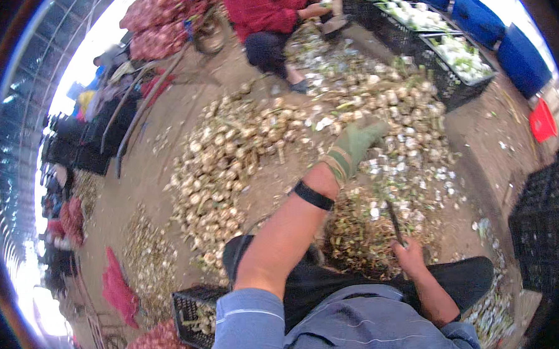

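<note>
My left hand (pixel 355 145), in a pale green glove with a band at the wrist, reaches out over a wide pile of garlic bulbs (pixel 407 100). Its fingers stretch to the right, slightly blurred, and I see nothing held in them. My right hand (pixel 410 256) is bare and closed round the handle of a knife (pixel 394 220), whose dark, narrow blade points away from me. Beneath the blade lies a heap of brown and green trimmings (pixel 363 233) between my knees. White garlic scraps (pixel 404 169) are strewn beyond it.
Another person (pixel 263 19) in red crouches at the far side. Black crates (pixel 460 92) of white garlic stand far right before blue barrels (pixel 524 61). A red bucket (pixel 543 120) and stacked black crates (pixel 540 225) are at right. Left lie red mesh sacks (pixel 159 348) and a black crate (pixel 186 316).
</note>
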A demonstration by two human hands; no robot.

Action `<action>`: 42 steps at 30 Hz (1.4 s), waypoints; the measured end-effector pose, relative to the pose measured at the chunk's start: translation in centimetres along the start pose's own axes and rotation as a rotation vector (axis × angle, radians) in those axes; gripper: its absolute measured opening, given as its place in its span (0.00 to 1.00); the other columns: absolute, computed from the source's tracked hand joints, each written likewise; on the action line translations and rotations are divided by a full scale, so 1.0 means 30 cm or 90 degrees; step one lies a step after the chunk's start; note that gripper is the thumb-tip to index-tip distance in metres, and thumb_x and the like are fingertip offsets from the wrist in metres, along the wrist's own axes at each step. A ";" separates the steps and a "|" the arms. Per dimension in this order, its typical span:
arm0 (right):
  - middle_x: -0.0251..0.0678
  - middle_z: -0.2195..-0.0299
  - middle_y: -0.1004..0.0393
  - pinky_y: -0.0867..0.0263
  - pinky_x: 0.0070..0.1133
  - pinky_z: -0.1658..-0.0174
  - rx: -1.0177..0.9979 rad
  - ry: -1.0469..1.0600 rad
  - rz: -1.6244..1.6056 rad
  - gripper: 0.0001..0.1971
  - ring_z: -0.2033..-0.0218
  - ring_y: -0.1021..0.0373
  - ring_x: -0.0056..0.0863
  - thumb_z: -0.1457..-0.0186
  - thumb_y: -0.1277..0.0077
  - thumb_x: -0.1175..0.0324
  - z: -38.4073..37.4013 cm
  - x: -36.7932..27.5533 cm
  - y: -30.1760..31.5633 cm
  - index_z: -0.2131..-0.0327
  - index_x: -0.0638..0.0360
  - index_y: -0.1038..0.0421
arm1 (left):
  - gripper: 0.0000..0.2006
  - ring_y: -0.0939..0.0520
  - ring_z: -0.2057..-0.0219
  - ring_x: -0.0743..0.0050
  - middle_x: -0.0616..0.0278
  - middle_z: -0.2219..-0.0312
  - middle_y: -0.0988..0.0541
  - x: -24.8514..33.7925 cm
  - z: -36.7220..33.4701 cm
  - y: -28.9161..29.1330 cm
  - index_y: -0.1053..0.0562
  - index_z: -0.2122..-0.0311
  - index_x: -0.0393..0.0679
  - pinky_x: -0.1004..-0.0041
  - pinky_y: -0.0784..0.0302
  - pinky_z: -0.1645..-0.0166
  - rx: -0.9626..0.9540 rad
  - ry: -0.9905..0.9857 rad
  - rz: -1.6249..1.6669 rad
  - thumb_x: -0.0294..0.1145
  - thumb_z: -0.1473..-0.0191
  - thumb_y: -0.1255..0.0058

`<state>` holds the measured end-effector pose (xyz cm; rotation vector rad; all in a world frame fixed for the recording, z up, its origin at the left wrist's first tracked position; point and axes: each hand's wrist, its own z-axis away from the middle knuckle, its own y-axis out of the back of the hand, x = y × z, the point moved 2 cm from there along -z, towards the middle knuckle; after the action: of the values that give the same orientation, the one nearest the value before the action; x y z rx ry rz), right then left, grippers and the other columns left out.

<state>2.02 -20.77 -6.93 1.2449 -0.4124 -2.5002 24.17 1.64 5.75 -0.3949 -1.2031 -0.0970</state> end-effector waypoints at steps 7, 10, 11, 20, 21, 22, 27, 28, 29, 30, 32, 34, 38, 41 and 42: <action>0.28 0.80 0.30 0.41 0.20 0.78 -0.106 0.132 0.100 0.09 0.80 0.35 0.17 0.45 0.47 0.65 -0.126 0.241 -0.084 0.70 0.62 0.28 | 0.27 0.22 0.60 0.73 0.60 0.59 0.21 -0.044 0.494 0.763 0.28 0.48 0.38 0.73 0.26 0.54 0.356 0.013 -0.383 0.48 0.47 0.44; 0.28 0.80 0.30 0.41 0.19 0.77 -0.169 0.066 0.106 0.07 0.80 0.35 0.17 0.46 0.47 0.67 -0.065 0.094 -0.117 0.70 0.62 0.28 | 0.26 0.21 0.57 0.65 0.51 0.58 0.20 -0.472 0.888 1.163 0.26 0.51 0.36 0.69 0.28 0.50 0.620 0.025 -0.388 0.46 0.49 0.46; 0.27 0.81 0.31 0.41 0.19 0.77 -0.130 0.066 0.112 0.07 0.81 0.36 0.17 0.45 0.47 0.67 -0.062 0.085 -0.095 0.70 0.62 0.28 | 0.26 0.21 0.59 0.64 0.51 0.60 0.20 -0.560 0.858 1.138 0.26 0.51 0.36 0.68 0.28 0.51 0.645 0.199 -0.365 0.46 0.49 0.46; 0.24 0.81 0.34 0.45 0.17 0.79 -0.104 0.034 0.198 0.09 0.82 0.40 0.13 0.42 0.48 0.64 -0.147 0.277 -0.062 0.72 0.57 0.31 | 0.24 0.30 0.69 0.67 0.58 0.69 0.26 -1.585 1.148 1.346 0.30 0.50 0.38 0.63 0.33 0.59 0.952 0.344 0.095 0.46 0.45 0.49; 0.23 0.81 0.34 0.46 0.17 0.79 -0.071 -0.016 0.195 0.09 0.82 0.41 0.13 0.42 0.47 0.64 -0.105 0.250 -0.039 0.72 0.56 0.31 | 0.24 0.33 0.68 0.66 0.59 0.66 0.28 -1.498 0.978 1.270 0.30 0.51 0.39 0.62 0.33 0.56 0.948 0.386 0.217 0.49 0.44 0.48; 0.23 0.81 0.34 0.47 0.17 0.80 -0.096 -0.043 0.181 0.09 0.82 0.41 0.13 0.42 0.47 0.63 -0.092 0.170 -0.071 0.72 0.56 0.31 | 0.21 0.29 0.67 0.66 0.57 0.64 0.26 -1.491 1.015 1.304 0.30 0.49 0.42 0.62 0.29 0.58 0.922 0.387 0.099 0.47 0.41 0.50; 0.23 0.82 0.35 0.48 0.17 0.80 -0.083 0.027 0.231 0.11 0.83 0.41 0.13 0.42 0.47 0.61 -0.154 0.255 -0.054 0.72 0.56 0.31 | 0.15 0.20 0.76 0.65 0.56 0.71 0.21 -1.328 0.965 1.341 0.26 0.57 0.37 0.67 0.25 0.76 1.014 0.475 0.279 0.40 0.42 0.49; 0.23 0.82 0.35 0.48 0.17 0.80 -0.073 0.040 0.237 0.11 0.83 0.41 0.13 0.42 0.47 0.61 -0.155 0.253 -0.060 0.73 0.56 0.31 | 0.15 0.19 0.76 0.65 0.56 0.71 0.20 -1.329 0.992 1.351 0.26 0.59 0.36 0.68 0.24 0.78 0.956 0.446 0.313 0.39 0.43 0.49; 0.24 0.82 0.35 0.48 0.17 0.80 -0.064 0.056 0.244 0.11 0.83 0.41 0.14 0.42 0.47 0.61 -0.159 0.249 -0.061 0.73 0.56 0.31 | 0.13 0.19 0.76 0.65 0.56 0.71 0.20 -1.336 1.050 1.334 0.25 0.60 0.37 0.68 0.23 0.78 0.856 0.368 0.354 0.37 0.43 0.48; 0.24 0.82 0.34 0.47 0.18 0.80 -0.067 0.039 0.247 0.11 0.83 0.41 0.14 0.42 0.47 0.61 -0.151 0.254 -0.054 0.72 0.57 0.31 | 0.10 0.18 0.73 0.65 0.57 0.70 0.20 -1.315 1.031 1.280 0.26 0.61 0.39 0.68 0.20 0.74 0.838 0.220 0.442 0.33 0.44 0.49; 0.25 0.82 0.34 0.46 0.18 0.80 -0.075 0.011 0.241 0.11 0.83 0.40 0.15 0.43 0.46 0.61 -0.144 0.257 -0.052 0.70 0.58 0.30 | 0.10 0.18 0.69 0.64 0.60 0.69 0.21 -1.224 0.989 1.154 0.28 0.58 0.39 0.66 0.16 0.65 0.668 -0.073 0.580 0.24 0.48 0.50; 0.27 0.82 0.33 0.44 0.20 0.79 -0.041 0.060 0.334 0.12 0.83 0.39 0.17 0.45 0.45 0.61 -0.126 0.217 -0.076 0.68 0.61 0.29 | 0.17 0.19 0.63 0.66 0.60 0.67 0.22 -1.125 0.994 1.059 0.30 0.53 0.38 0.67 0.19 0.57 0.615 -0.139 0.555 0.22 0.50 0.52; 0.31 0.82 0.32 0.39 0.25 0.76 -0.093 0.036 0.329 0.16 0.82 0.37 0.22 0.48 0.43 0.61 -0.092 0.081 -0.122 0.64 0.66 0.28 | 0.19 0.21 0.63 0.69 0.61 0.65 0.23 -0.876 1.003 0.978 0.30 0.52 0.36 0.70 0.24 0.56 0.607 -0.165 0.177 0.22 0.53 0.53; 0.34 0.80 0.29 0.36 0.26 0.71 0.033 0.282 0.351 0.15 0.77 0.33 0.24 0.48 0.45 0.62 -0.154 0.251 -0.075 0.66 0.67 0.28 | 0.22 0.23 0.57 0.70 0.60 0.59 0.23 -0.670 0.933 0.896 0.30 0.49 0.34 0.71 0.28 0.51 0.560 -0.240 0.160 0.26 0.53 0.51; 0.34 0.79 0.29 0.36 0.26 0.70 0.102 0.385 0.383 0.14 0.76 0.33 0.24 0.48 0.45 0.62 -0.149 0.275 -0.063 0.66 0.67 0.28 | 0.23 0.23 0.57 0.70 0.59 0.58 0.23 -0.582 0.913 0.861 0.30 0.49 0.34 0.71 0.28 0.51 0.533 -0.204 0.105 0.28 0.52 0.50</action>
<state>0.62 -22.89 -16.16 1.5675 -0.7031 -1.5334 0.74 32.80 -8.46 0.2394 -1.4010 0.6187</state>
